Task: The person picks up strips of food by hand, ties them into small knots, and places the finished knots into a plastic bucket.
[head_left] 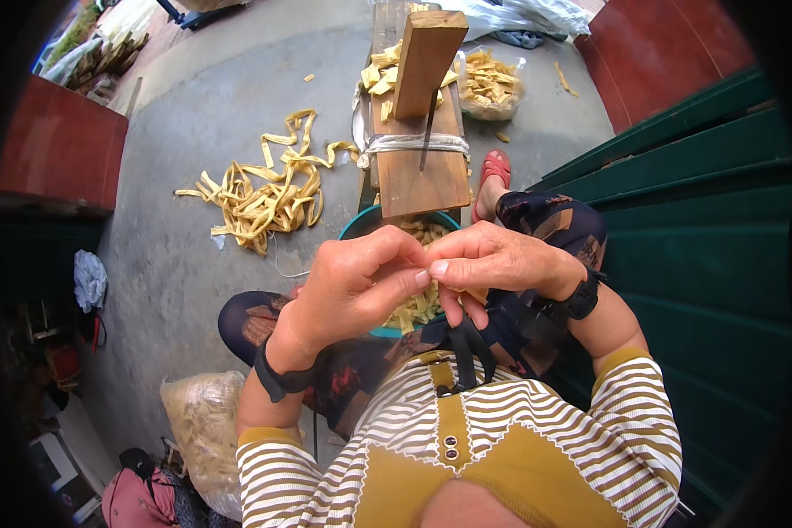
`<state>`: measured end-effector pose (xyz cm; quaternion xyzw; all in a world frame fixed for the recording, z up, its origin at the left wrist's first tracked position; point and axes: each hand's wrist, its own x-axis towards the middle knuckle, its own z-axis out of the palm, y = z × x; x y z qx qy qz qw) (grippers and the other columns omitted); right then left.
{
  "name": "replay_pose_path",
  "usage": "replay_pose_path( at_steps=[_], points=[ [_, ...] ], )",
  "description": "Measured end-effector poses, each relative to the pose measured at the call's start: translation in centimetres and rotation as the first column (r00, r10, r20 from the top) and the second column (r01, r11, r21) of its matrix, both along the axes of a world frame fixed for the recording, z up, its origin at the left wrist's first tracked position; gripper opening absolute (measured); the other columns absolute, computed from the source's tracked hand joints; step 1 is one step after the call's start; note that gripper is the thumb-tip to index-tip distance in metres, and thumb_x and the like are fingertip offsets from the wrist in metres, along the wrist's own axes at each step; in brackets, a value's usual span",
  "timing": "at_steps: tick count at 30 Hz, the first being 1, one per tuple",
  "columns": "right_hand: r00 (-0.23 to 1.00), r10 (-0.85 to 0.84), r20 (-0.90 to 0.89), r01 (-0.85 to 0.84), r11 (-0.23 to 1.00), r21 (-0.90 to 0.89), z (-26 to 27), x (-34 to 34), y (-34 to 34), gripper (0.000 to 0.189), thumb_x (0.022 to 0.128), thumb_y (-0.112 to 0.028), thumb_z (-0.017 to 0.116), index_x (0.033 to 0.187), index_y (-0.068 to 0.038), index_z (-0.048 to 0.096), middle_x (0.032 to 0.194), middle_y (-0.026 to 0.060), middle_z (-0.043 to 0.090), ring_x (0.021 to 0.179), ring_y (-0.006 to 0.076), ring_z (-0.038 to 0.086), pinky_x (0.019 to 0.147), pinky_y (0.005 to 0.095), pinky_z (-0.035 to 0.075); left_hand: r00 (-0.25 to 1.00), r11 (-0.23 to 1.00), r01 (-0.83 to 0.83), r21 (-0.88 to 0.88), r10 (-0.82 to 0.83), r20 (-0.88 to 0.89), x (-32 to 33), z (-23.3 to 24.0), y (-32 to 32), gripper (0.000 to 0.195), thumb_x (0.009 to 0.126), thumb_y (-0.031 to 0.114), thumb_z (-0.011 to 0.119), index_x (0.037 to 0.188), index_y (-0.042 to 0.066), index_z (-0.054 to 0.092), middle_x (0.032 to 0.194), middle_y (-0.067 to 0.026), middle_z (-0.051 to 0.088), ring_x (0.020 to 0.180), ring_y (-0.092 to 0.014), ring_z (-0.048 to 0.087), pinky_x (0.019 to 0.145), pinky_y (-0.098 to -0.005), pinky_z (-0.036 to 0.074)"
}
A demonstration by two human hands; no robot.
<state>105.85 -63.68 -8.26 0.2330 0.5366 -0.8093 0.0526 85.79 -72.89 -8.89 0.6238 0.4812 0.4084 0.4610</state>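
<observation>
Over a teal basin [353, 223], my left hand [369, 284] and my right hand [501, 264] meet with their thumbs and forefingertips pinched together. Whatever lies between the fingertips is too small or hidden to tell. A bit of yellowish material shows behind the lower fingers of my right hand. Below, pale yellow-green folded pieces [409, 313] fill part of the basin. Just beyond it stands a wooden bench [422, 185] with an upright wooden block [429, 63], a thin dark metal rod or blade beside the block, and a white cloth tie [419, 144] around the board.
Long yellow strips [264, 198] lie heaped on the concrete floor at left. Short yellow pieces [384, 76] sit on the bench, and a clear plastic bag [492, 86] of similar pieces stands right of it. A full plastic sack [204, 429] is at lower left; a green metal door [693, 264] is at right.
</observation>
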Motion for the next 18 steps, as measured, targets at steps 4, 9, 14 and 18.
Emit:
replay_pose_path(
  at_steps=[4, 9, 14, 18],
  points=[
    [0.988, 0.152, 0.0, -0.15, 0.981, 0.121, -0.6, 0.7, 0.0, 0.037, 0.097, -0.034, 0.042, 0.08, -0.003, 0.052, 0.059, -0.0006, 0.048, 0.048, 0.0073, 0.047, 0.046, 0.0215, 0.038, 0.967, 0.953, 0.082, 0.291, -0.005, -0.256, -0.9, -0.2, 0.2, 0.011, 0.073, 0.005, 0.072, 0.076, 0.004, 0.061, 0.064, -0.0077, 0.061, 0.054, -0.019, 0.059, 0.049, -0.0269, 0.044],
    [0.979, -0.189, 0.08, 0.165, 0.957, 0.238, -0.3, 1.2, 1.4, 0.036, 0.097, -0.033, 0.044, 0.075, -0.005, 0.052, 0.059, -0.004, 0.044, 0.048, 0.0031, 0.039, 0.044, 0.0195, 0.03, 0.991, 0.992, -0.128, 0.008, 0.128, -0.026, -1.2, -1.5, 2.8, 0.01, 0.079, 0.009, 0.068, 0.085, 0.002, 0.064, 0.069, -0.0061, 0.063, 0.06, -0.01, 0.058, 0.055, -0.0234, 0.045],
    [0.848, -0.501, -0.175, 0.464, 0.54, 0.702, -3.0, -0.9, 3.6, 0.024, 0.091, -0.026, 0.053, 0.086, -0.004, 0.06, 0.061, 0.0042, 0.055, 0.052, 0.0104, 0.051, 0.049, 0.0276, 0.042, 0.947, 0.946, -0.32, -0.049, 0.317, -0.056, -1.1, -2.2, 6.9, 0.017, 0.084, 0.015, 0.067, 0.088, -0.002, 0.064, 0.069, 0.0012, 0.059, 0.064, -0.004, 0.051, 0.057, -0.0191, 0.041],
    [0.765, -0.622, -0.167, 0.411, 0.271, 0.871, -5.0, -1.6, 5.3, 0.019, 0.084, -0.023, 0.056, 0.084, -0.005, 0.064, 0.06, 0.0137, 0.059, 0.054, 0.025, 0.06, 0.052, 0.0327, 0.046, 0.907, 0.921, -0.386, 0.045, 0.388, -0.165, -0.2, -3.7, 8.8, 0.018, 0.085, 0.016, 0.067, 0.088, -0.001, 0.065, 0.069, 0.0014, 0.06, 0.062, -0.004, 0.05, 0.055, -0.0195, 0.041]
  ],
)
